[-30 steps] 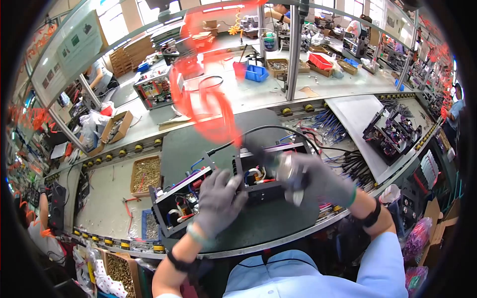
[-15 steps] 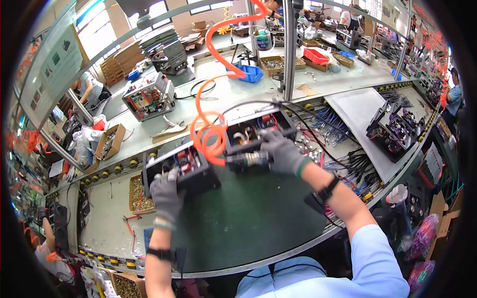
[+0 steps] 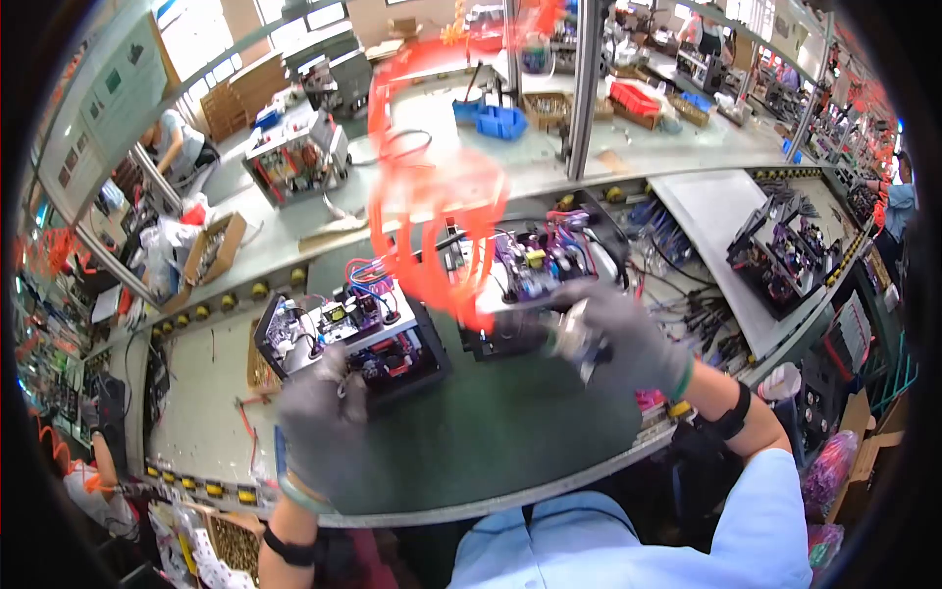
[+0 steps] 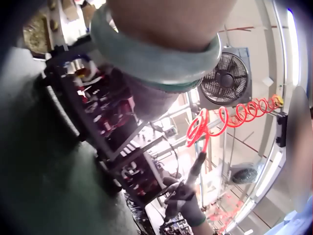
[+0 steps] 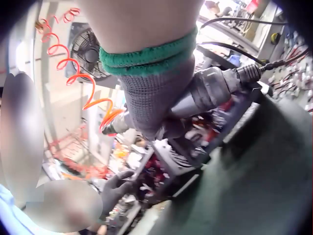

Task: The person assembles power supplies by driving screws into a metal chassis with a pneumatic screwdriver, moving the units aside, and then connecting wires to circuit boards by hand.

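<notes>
The right hand, in a grey knit glove, has its fingers wrapped fully round the body of a pneumatic screwdriver; the right wrist view shows that grip plainly. The tool lies roughly level. Just beyond the fingertips, towards the far side of the bench, sits the second chassis, its circuit board and wiring exposed on top. The orange coiled air hose rises from the tool end nearest the thumb and loops over both units.

The left hand is motion-blurred. Its fingertips reach the near edge of the open chassis, which stands just ahead of them on the green mat. Whether those fingers are curled round the frame or only pressing against it, I cannot tell. The 2 chassis stand close beside each other between the 2 hands.

Risks, as I judge them:
- The hose hangs low over bare boards, so a swing of the tool could drag coils across components or snag the coloured leads.
- If the left fingers only rest on the frame, driving torque could make the unit skid or twist on the mat.
- Loose leads past the right knuckles could catch the sleeve or tool.
</notes>
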Action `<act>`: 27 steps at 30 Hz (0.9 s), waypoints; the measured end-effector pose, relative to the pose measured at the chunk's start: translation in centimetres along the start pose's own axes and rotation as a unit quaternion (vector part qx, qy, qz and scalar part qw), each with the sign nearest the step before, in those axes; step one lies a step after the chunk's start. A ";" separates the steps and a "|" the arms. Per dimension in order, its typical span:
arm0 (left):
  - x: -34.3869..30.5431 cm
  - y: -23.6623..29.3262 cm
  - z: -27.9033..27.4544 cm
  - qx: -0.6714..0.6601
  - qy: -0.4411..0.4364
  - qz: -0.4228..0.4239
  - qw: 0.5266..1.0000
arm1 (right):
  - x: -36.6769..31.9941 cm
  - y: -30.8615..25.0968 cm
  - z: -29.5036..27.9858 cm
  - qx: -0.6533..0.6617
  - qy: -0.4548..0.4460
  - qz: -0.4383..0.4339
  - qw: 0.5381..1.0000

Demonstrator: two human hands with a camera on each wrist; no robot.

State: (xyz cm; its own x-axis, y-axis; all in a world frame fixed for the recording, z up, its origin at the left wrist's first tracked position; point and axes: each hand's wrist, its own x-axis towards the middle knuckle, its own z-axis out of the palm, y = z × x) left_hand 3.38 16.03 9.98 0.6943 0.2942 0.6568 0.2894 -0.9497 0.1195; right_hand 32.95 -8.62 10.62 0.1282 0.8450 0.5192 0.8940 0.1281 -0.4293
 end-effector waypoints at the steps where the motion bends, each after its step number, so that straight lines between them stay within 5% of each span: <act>1: 1.1 0.0 0.1 0.059 0.040 0.012 0.997 | 1.0 -1.1 -0.7 0.025 0.045 0.040 0.998; 2: 3.2 -0.2 0.4 0.064 0.040 0.004 0.997 | 2.5 -1.7 -1.2 0.046 0.094 0.076 0.992; 4: 5.9 -2.6 3.3 0.099 -0.011 -0.023 0.995 | 6.1 0.0 -1.2 0.021 0.054 0.140 0.988; 6: 6.6 -5.2 7.1 -0.005 -0.230 -0.219 0.948 | 9.5 0.9 -1.2 -0.011 -0.133 0.329 0.935; 8: 6.4 -5.3 7.6 -0.074 -0.344 -0.322 0.879 | 11.0 2.7 1.2 -0.168 -0.235 0.306 0.907; 9: 5.6 -4.8 7.2 -0.074 -0.342 -0.328 0.877 | 10.9 2.5 1.6 -0.205 -0.272 0.295 0.893; 12: 2.4 -3.7 5.5 -0.015 -0.222 -0.014 0.975 | 8.9 0.2 1.4 -0.201 -0.263 0.283 0.900; 13: 1.1 -2.4 4.6 -0.002 -0.187 -0.006 0.982 | 6.6 0.8 2.6 -0.268 -0.159 0.188 0.931; 14: 0.4 0.6 2.0 -0.056 -0.177 -0.102 0.977 | 5.2 -0.5 2.6 -0.268 -0.145 0.182 0.935; 15: -0.6 3.3 -0.9 0.010 -0.161 -0.028 0.986 | 2.9 -0.4 3.0 -0.256 -0.075 0.095 0.959; 17: -4.3 5.5 -2.4 -0.031 -0.148 -0.018 0.988 | -0.7 -3.4 2.8 -0.238 0.000 0.039 0.970; 20: -9.3 11.0 -3.1 0.026 -0.141 -0.091 0.986 | -6.0 -6.9 1.3 -0.159 -0.017 0.063 0.985; 23: -14.0 12.3 -1.0 0.103 -0.107 -0.060 0.987 | -10.5 -8.9 -0.1 -0.009 -0.098 0.141 0.985; 24: -14.2 12.4 -0.9 0.110 -0.104 -0.066 0.986 | -11.9 -9.1 0.4 0.002 -0.125 0.190 0.974; 27: -13.5 11.4 -0.9 0.080 -0.089 -0.069 0.990 | -11.3 -9.4 1.5 -0.043 -0.105 0.155 0.981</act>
State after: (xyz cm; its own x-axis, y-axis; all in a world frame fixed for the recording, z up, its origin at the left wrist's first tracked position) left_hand -3.27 1.12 3.09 0.7410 0.4486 0.4997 0.4815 -0.8736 0.0703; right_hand 22.44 -18.57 7.68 0.3167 0.9262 0.2048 0.8598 -0.1892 -0.4742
